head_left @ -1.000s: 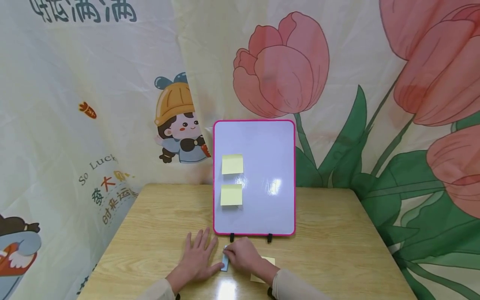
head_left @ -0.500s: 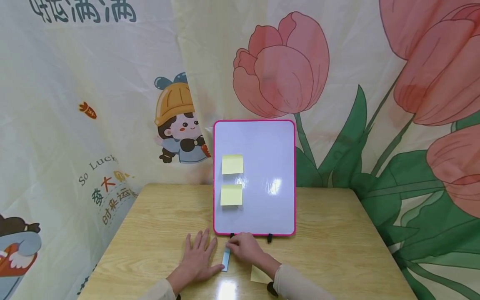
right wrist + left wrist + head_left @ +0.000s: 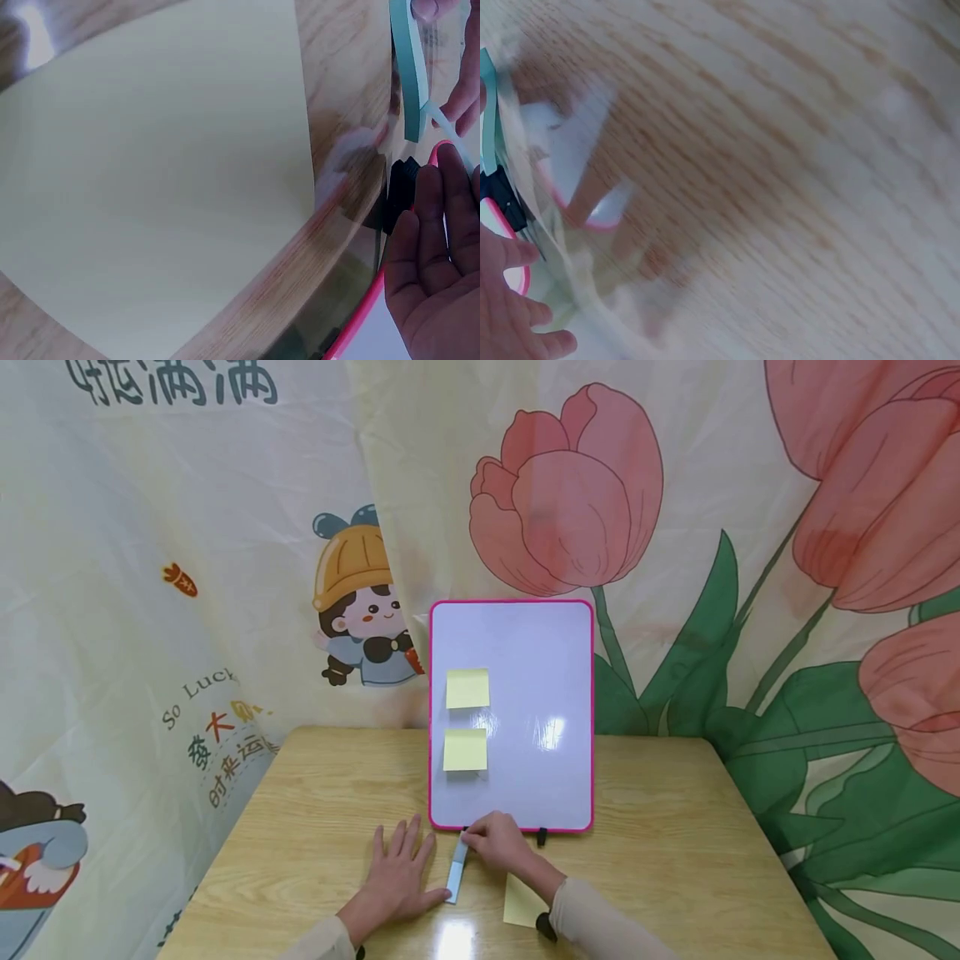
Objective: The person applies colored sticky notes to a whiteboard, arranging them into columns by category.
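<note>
My left hand (image 3: 397, 877) lies spread on the table, its thumb on the near end of a narrow pad of blue sticky strips (image 3: 453, 887). With thumb and fingertips, my right hand (image 3: 504, 845) pinches the far end of the top sticky strip (image 3: 461, 846). In the right wrist view this strip (image 3: 447, 127) peels up at an angle from the teal pad (image 3: 409, 82), which still holds its other end. Part of the pad (image 3: 489, 112) shows at the left wrist view's edge, beside the left hand's fingers (image 3: 510, 251).
A pink-edged whiteboard (image 3: 525, 677) stands on black feet (image 3: 542, 837) behind the hands. An upper yellow sticky note (image 3: 468, 688) and a lower yellow note (image 3: 465, 750) stick to its left side. More yellow sticky paper (image 3: 522, 906) lies on the table (image 3: 660, 843) under the right forearm.
My right hand has moved away from me and slightly right, toward the whiteboard, drawing the strip's far end with it. More of the blue strip shows. The left hand stays in place.
</note>
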Available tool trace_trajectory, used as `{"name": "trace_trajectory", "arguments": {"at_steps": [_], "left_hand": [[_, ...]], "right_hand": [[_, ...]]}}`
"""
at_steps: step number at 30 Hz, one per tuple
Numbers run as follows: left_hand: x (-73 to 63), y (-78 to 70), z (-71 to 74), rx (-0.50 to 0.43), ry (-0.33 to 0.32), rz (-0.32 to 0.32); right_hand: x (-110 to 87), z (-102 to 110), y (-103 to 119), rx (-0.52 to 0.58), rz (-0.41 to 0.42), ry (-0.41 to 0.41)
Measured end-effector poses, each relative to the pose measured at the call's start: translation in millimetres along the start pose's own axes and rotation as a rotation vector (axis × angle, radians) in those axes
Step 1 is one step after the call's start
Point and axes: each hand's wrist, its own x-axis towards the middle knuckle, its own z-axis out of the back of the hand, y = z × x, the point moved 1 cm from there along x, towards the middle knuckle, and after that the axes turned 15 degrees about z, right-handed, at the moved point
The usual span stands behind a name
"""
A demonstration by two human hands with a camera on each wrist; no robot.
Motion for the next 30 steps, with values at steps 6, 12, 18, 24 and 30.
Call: {"name": "trace_trajectory", "arguments": {"at_steps": [6,12,18,24,30], "left_hand": [[-1.6,-1.5,0.9,-0.002,0.002,0.002],[-2.0,-2.4,1.1,0.003,-0.015,0.001],[-3.3,-3.4,-1.3,-0.008,-0.041,-0.015],[-4.5,-3.6,-2.2,-0.012,-0.029,0.002],[-4.4,-2.9,-1.5,-0.012,-0.003,0.014]], "right_hand": [[2.5,4.1,-2.8,0.012,0.012,-0.035],[5.6,7.8,-4.4,0.013,0.008,-0.048],[7.4,12.1,-4.3,-0.007,0.001,-0.069],[8.8,17.7,-3.1,-0.004,-0.009,-0.105],[11.0,26.8,-2.0,0.047,-0.029,-0.1]]}}
